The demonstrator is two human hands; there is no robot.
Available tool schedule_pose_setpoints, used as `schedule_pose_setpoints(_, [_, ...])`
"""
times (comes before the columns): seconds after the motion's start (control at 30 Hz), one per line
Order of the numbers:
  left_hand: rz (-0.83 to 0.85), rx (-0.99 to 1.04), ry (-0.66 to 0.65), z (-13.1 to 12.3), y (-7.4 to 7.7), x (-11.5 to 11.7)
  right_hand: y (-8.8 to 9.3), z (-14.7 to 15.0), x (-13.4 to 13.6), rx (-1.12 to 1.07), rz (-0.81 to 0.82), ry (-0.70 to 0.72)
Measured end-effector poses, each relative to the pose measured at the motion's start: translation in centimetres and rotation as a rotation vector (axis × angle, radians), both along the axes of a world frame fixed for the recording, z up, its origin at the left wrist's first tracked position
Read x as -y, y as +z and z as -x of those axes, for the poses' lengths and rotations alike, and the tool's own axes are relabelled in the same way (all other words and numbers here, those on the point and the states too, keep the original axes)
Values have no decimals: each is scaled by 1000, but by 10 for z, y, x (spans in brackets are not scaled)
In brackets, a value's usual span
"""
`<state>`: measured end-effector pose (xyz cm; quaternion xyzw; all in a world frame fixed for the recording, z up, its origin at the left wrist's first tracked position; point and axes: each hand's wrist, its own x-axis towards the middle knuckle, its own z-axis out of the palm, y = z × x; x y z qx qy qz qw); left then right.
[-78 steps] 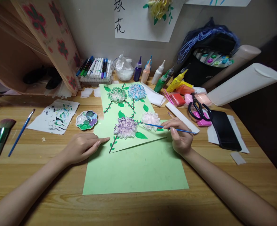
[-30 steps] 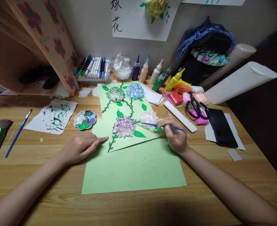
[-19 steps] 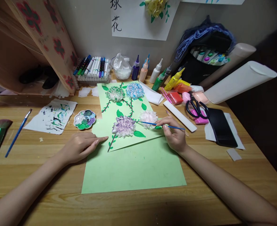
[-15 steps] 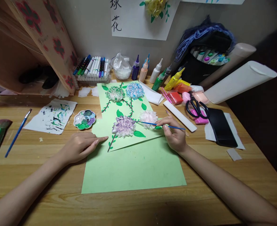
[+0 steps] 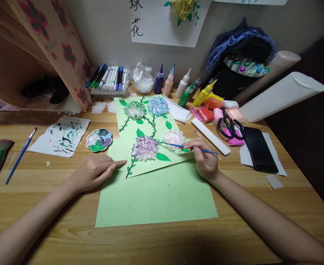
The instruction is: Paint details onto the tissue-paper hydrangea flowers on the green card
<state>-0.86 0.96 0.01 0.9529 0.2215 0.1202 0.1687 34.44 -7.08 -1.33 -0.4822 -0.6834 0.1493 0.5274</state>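
Note:
A thin blue paintbrush (image 5: 173, 145) is pinched in my right hand (image 5: 206, 158), its tip at the painted stem just right of the purple-tipped paper flower (image 5: 145, 148). My left hand (image 5: 95, 171) lies on the table with the index finger stretched onto the left edge of the light green artwork sheet (image 5: 148, 170). Beneath the brush is a pale pink paper flower (image 5: 174, 139). Higher on the sheet are a green-tipped flower (image 5: 134, 109) and a blue one (image 5: 158, 106), with painted green leaves and dark stems. A plain green sheet (image 5: 159, 202) lies under the artwork.
Left of the sheet are a flower-shaped paint palette (image 5: 99, 140), a stained tissue (image 5: 64, 137) and another blue brush (image 5: 21, 156). Paint bottles (image 5: 184, 96) and markers (image 5: 110, 78) line the back. Scissors (image 5: 230, 127) and a black phone (image 5: 261, 149) lie at right.
The brush and my right hand have shifted very slightly to the right. My left hand stays in place.

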Motion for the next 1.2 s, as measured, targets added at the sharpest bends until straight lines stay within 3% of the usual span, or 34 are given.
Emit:
schedule_pose_setpoints(0.53, [-2,-7,-6,0,0,0,3,2,2,38,-14,1])
schedule_pose_setpoints(0.93, [-95,15,-23,-5,5,3,-1,5,-1,-235,-220,-89])
schedule_pose_setpoints(1.03, [-181,6,-30,-5,5,5,18,13,-10,-301,-256,-110])
schedule_pose_setpoints(1.13, [-255,-26,-24,-6,4,7,53,33,-22,-275,-268,-81])
schedule_pose_setpoints(1.2, [-281,-54,4,-7,3,9,79,53,-32,-178,-149,-10])
